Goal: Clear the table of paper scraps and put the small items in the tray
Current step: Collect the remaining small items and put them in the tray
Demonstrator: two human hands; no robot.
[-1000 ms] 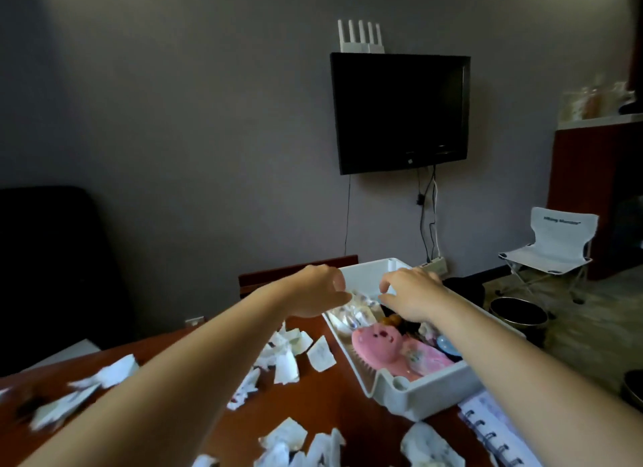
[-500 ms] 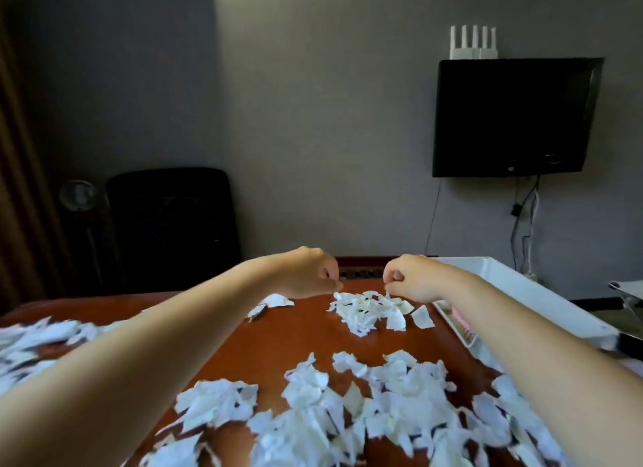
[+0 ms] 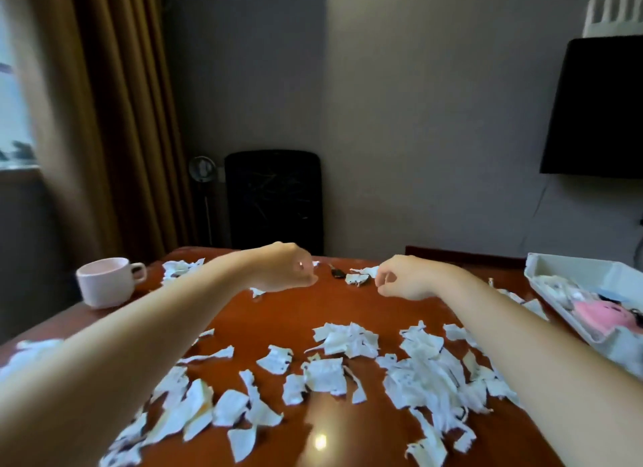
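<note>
Left hand [image 3: 283,271], right hand [image 3: 403,278] now off tray [image 3: 570,275], above scraps [image 3: 348,338]

Home room: curtain [image 3: 114,118], wall television [image 3: 598,108].

Bare L forearm [image 3: 156,327], R forearm [image 3: 522,334]

Arms outstretched; left hand [image 3: 285,271] and right hand [image 3: 403,278] curled, seemingly empty.
</note>
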